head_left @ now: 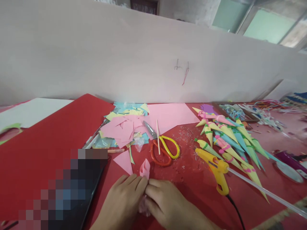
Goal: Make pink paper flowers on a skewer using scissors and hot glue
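Observation:
Near the front of the red table, my left hand [126,195] and my right hand [163,195] meet, fingers closed around a rolled piece of pink paper [145,168]. Its folded upper end sticks up between my fingertips; the rest is hidden. Below my fingers a crumpled clear plastic piece [144,207] shows; I cannot tell whether it is held. A pink paper triangle [124,161] lies just beyond my left hand. Past my right hand rest scissors [165,147] with one red and one yellow handle, a thin white stick [158,137] lying across them.
A yellow glue gun [213,166] with a long clear glue stick lies at right, before a pile of decorated paper cones [227,137]. Cut pink scraps [122,129] lie beyond my hands, with a pink sheet [171,115] behind. Red board [59,134] and a dark pixelated device [92,188] occupy the left.

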The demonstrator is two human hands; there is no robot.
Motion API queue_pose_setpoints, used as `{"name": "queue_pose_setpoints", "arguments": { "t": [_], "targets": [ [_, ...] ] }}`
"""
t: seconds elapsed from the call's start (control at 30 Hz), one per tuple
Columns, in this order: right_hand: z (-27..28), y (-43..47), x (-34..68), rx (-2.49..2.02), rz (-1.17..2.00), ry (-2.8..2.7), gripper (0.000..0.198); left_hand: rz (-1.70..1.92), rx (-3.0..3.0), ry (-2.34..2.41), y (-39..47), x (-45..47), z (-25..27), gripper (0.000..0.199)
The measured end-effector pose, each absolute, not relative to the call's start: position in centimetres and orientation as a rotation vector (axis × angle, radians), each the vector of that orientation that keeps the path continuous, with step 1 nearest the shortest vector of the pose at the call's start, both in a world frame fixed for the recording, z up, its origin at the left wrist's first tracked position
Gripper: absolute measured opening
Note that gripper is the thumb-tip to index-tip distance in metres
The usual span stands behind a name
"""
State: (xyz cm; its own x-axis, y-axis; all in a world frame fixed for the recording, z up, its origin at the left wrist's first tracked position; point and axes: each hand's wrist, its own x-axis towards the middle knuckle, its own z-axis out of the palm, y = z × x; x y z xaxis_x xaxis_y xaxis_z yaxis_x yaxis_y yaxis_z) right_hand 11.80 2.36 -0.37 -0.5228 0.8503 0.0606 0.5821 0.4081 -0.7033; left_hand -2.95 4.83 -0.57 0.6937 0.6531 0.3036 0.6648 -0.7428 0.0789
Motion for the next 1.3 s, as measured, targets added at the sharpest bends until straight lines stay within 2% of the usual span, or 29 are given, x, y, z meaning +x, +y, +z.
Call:
{"name": "queue_pose_setpoints", "arguments": {
  "t": [0.1,0.27,0.43,0.57,0.67,0.83,0.93,1.07,1.17,1.3],
  "targets": [
    [0.6,2.3,12.4,-1.044,1.202,-2.033,0.019,-0.644,-2.888,-1.044,4.9,-3.0,-0.5,0.009],
    [0.8,2.3,12.5,-0.841,1.514,-1.641,0.026,-0.871,-2.859,-1.003,5.2,-3.1,0.5,0.014],
    [0.2,2.8,13.0,-0.543,1.721,-0.905,0.025,-0.806,-2.799,-1.074,5.6,-3.8,1.0,0.01],
    [0.8,3.6,13.9,-0.528,1.57,-0.592,0.014,-0.509,-2.703,-1.332,6.3,-5.1,0.6,0.02],
    [0.4,3.9,13.9,-0.721,1.551,-0.748,0.014,-0.354,-2.589,-1.544,6.8,-6.1,0.2,0.021],
    [-0.6,3.8,13.4,-0.933,1.454,-0.944,0.01,-0.304,-2.489,-1.692,7.3,-7.4,-1.3,0.039],
    [-0.3,3.5,13.2,-0.944,1.419,-0.971,0.02,-0.507,-2.544,-1.719,7.4,-7.2,-1.5,0.048],
    [0.3,2.8,12.7,-1.047,1.205,-1.208,0.003,-0.903,-2.829,-1.86,5.9,-5.8,0.0,0.05],
    [0.6,2.3,11.9,-0.985,0.838,-1.532,0.005,-1.194,-3.15,-2.123,3.8,-4.5,0.8,0.044],
    [0.8,1.7,10.4,-0.898,0.24,-1.808,0.011,-1.608,-2.983,-2.493,2.9,-2.7,0.8,0.043]
  ]
}}
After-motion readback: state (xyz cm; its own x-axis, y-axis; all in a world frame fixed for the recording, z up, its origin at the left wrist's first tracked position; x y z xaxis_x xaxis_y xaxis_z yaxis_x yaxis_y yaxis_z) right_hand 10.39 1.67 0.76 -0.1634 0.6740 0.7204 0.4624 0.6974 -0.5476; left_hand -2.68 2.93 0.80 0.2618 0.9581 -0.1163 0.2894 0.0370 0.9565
